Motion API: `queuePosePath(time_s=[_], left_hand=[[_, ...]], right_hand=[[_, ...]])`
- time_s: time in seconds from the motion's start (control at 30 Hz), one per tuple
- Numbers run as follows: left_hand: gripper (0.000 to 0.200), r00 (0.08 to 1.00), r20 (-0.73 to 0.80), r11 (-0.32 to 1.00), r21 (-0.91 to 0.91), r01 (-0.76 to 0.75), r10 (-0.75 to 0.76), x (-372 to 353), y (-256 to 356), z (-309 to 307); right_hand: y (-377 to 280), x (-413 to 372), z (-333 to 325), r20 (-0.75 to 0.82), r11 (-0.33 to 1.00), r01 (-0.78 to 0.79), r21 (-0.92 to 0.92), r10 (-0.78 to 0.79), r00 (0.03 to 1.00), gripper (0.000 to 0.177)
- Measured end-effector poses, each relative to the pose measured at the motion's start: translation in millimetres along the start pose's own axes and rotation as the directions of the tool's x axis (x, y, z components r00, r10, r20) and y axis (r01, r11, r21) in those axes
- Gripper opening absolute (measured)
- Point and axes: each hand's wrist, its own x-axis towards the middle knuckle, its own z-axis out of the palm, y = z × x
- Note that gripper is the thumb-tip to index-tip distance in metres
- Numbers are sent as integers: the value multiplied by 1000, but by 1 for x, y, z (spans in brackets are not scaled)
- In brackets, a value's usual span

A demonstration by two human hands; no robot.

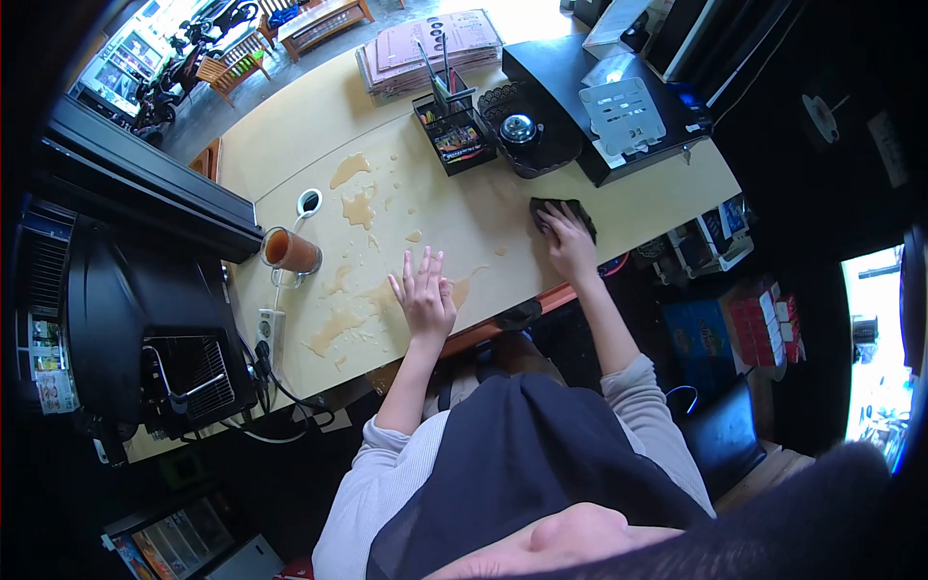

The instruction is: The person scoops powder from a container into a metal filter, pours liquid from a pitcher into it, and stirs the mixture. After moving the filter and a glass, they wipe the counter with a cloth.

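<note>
My right hand [570,244] rests on a dark cloth [582,209], gripping it against the wooden counter [454,208] near its front edge. With fingers stretched out, my left hand [423,298] is over the counter by a brown liquid spill [336,327] and holds nothing. Smaller puddles [358,210] and droplets spread toward the far side. A glass mug [295,253] of orange-brown drink stands upright left of the spill. Just behind it is a small white cup [309,202] with dark contents.
A black pen organizer [454,135], a black tray [541,145] with a silver call bell [519,129] and a black box [619,145] line the back right. Pink menus [435,48] are stacked behind. A power strip [271,331] with cables and a black machine [159,319] occupy the left.
</note>
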Motion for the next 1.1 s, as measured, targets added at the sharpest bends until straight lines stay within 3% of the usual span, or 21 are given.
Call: queuePosePath(time_s=[0.17, 0.23, 0.43, 0.57, 0.67, 0.77, 0.83, 0.9, 1.03, 1.1], left_hand=[[45, 1000, -11, 1000, 5, 0, 0, -2, -1, 1], [45, 1000, -10, 1000, -2, 12, -12, -3, -1, -1], [45, 999, -35, 999, 8, 35, -35, -10, -13, -9], [45, 999, -12, 999, 0, 52, -52, -14, -18, -11], [45, 999, -23, 999, 17, 44, -44, -15, -19, -10], [45, 999, -23, 999, 3, 45, -45, -15, -20, -9], [45, 999, -14, 999, -13, 30, -30, -16, -20, -9], [45, 999, -6, 999, -25, 39, -39, -17, -18, -11], [45, 1000, 1, 999, -25, 31, -31, -15, -19, -8], [45, 999, 5, 999, -23, 32, -32, -16, -19, -9]], right_hand=[[-33, -5, 19, 85, 991, 103, 83, -110, 990, 32], [-35, -13, 11, 177, 964, 208, 167, -236, 955, 28], [-8, -6, 6, 68, 989, 102, 104, -110, 992, 24], [-32, 8, 23, -6, 998, 49, 27, -49, 999, 28], [-46, -1, 21, 118, 974, 202, 101, -213, 970, 29], [-44, -20, 9, 207, 948, 253, 193, -292, 934, 31], [-37, -23, 9, 191, 953, 258, 159, -286, 939, 33], [-31, -19, 20, -29, 997, 62, -46, -63, 998, 36], [-40, 15, 64, -113, 945, -69, -319, 35, 993, 45], [-47, 32, 75, -84, 945, -81, -316, 57, 995, 46]])
